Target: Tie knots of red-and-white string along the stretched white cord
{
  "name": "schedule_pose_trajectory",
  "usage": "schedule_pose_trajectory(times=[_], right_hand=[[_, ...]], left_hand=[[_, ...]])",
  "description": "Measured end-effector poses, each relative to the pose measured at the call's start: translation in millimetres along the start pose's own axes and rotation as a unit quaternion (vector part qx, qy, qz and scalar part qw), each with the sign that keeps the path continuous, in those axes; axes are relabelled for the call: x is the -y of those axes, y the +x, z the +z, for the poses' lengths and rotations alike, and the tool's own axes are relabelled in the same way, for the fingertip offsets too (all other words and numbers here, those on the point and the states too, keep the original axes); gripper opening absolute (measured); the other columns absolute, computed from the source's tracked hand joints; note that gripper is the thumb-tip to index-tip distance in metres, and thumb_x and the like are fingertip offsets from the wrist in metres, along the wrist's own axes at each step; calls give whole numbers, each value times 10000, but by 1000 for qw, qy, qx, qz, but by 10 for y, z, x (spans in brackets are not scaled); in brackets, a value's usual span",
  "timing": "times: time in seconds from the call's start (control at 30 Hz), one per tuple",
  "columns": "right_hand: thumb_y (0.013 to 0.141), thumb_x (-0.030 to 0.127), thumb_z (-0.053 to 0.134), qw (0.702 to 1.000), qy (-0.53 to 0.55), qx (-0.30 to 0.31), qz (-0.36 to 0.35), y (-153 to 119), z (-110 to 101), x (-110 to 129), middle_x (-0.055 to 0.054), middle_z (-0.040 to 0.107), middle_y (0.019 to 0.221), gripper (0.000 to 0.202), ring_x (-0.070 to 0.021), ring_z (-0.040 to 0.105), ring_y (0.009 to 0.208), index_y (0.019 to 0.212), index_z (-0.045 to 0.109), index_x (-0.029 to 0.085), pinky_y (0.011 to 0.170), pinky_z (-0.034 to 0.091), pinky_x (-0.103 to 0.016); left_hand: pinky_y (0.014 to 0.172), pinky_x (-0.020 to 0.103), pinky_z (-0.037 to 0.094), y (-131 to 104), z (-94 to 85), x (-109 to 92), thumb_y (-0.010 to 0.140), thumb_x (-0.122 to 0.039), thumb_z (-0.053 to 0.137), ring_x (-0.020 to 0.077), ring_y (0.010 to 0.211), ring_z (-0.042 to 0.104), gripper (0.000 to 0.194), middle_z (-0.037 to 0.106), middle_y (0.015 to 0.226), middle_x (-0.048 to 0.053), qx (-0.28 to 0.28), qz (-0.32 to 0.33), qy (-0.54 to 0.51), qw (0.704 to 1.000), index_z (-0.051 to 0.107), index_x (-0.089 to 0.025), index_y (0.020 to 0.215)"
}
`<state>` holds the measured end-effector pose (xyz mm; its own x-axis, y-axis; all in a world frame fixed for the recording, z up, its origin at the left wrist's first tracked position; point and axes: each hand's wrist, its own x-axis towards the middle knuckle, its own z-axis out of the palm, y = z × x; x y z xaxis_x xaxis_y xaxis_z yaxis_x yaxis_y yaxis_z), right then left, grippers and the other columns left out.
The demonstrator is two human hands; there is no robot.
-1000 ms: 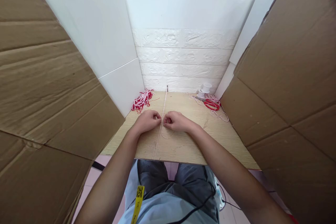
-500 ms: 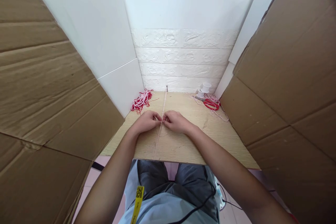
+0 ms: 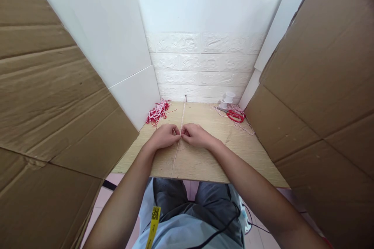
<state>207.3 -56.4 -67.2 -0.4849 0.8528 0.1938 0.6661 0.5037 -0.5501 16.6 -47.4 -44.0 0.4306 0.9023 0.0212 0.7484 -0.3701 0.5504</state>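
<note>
At the middle of a pale wooden tabletop (image 3: 210, 165), a thin, pale pink twisted cord (image 3: 182, 114) runs lengthwise from a small dark metal hook (image 3: 186, 96), at the foot of a white brick-patterned wall panel (image 3: 181, 62), to the near edge. The left hand (image 3: 166, 135) comes in from one side with its thumb and index fingertips pinched together at the cord, the fingers curled into a small ring. From the other side the right hand (image 3: 195, 134) mirrors it, its fingertips also brought together at the cord and meeting or nearly meeting those of the left. Both pinches appear to have hold of the cord; whether a finer thread also lies between the fingertips is too small to tell. Beyond the left hand, near the wall, lies a tangled heap of red and pale pink yarn (image 3: 158, 112). Beyond the right hand, a pair of red-handled metal scissors (image 3: 235, 116) rests among loose pale pink strands (image 3: 244, 127), just beside two white plastic spools (image 3: 226, 100). A large brown cardboard sheet (image 3: 58, 85) stands at the left and another brown cardboard panel (image 3: 321, 105) at the right. Below the tabletop's edge show dark grey trousers (image 3: 169, 190) and a yellow printed strap (image 3: 152, 225).
</note>
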Motion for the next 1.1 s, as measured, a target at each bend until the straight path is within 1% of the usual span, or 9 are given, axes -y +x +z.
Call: schedule_pose_trajectory(times=[0.17,0.27,0.37,0.53,0.63,0.73,0.87,0.97,1.1], right_hand=[[837,165,549,1000,-3,3,-10,-6,-4,-10,-13,628,782,66,-127,510,692,850,613,170,635,315,-240],[829,159,549,1000,3,3,-17,-14,-8,-15,-13,631,779,60,-122,504,678,831,608,168,627,313,-239],[818,153,547,1000,6,1,-23,-20,-6,-25,-7,622,755,56,-119,492,657,812,600,170,615,305,-241],[800,127,541,999,13,2,-32,-6,7,-45,-3,602,739,64,-114,474,641,789,588,169,609,304,-239],[776,113,546,999,14,-20,-40,10,0,-43,-12,595,754,60,-119,482,669,762,572,165,628,324,-236],[776,100,525,998,42,-19,-33,12,-23,-29,-13,601,761,76,-119,495,673,771,565,164,625,336,-230],[823,126,517,997,83,-2,-3,0,-39,-26,-15,623,788,67,-121,517,679,838,571,162,610,344,-225],[848,131,528,996,92,-3,1,-1,-29,-43,-25,638,826,58,-126,529,711,873,572,160,634,356,-225],[838,92,536,996,92,-2,2,4,-21,-54,-25,641,831,78,-126,527,716,860,568,160,644,359,-224]], left_hand=[[585,283,346,26,33,24,738,-369,593,194,698,597,164,692,753,24,-50,-28,59,997,654,-217,749],[596,291,338,43,21,19,735,-372,606,201,718,603,144,697,774,19,-92,-71,91,989,635,-231,747],[595,294,327,53,-5,10,741,-376,602,204,720,602,140,698,791,16,-137,-118,99,979,623,-241,771],[598,296,324,64,-50,33,746,-374,587,202,706,591,141,679,754,5,-231,-169,57,957,615,-242,785],[604,293,346,82,-66,68,724,-363,597,181,665,569,140,653,715,-2,-266,-173,-33,948,608,-224,732],[619,280,377,97,-77,83,680,-311,612,155,644,558,117,622,668,-5,-261,-137,-171,940,587,-197,667],[623,270,394,81,-98,53,659,-285,601,154,675,607,116,692,728,36,-196,-127,-338,912,602,-169,649],[621,265,406,61,-115,24,629,-251,608,137,633,595,91,699,713,44,-183,-122,-409,886,604,-162,645],[542,243,353,58,-126,7,605,-230,637,96,536,489,93,591,579,-7,-187,-115,-440,871,572,-163,601]])
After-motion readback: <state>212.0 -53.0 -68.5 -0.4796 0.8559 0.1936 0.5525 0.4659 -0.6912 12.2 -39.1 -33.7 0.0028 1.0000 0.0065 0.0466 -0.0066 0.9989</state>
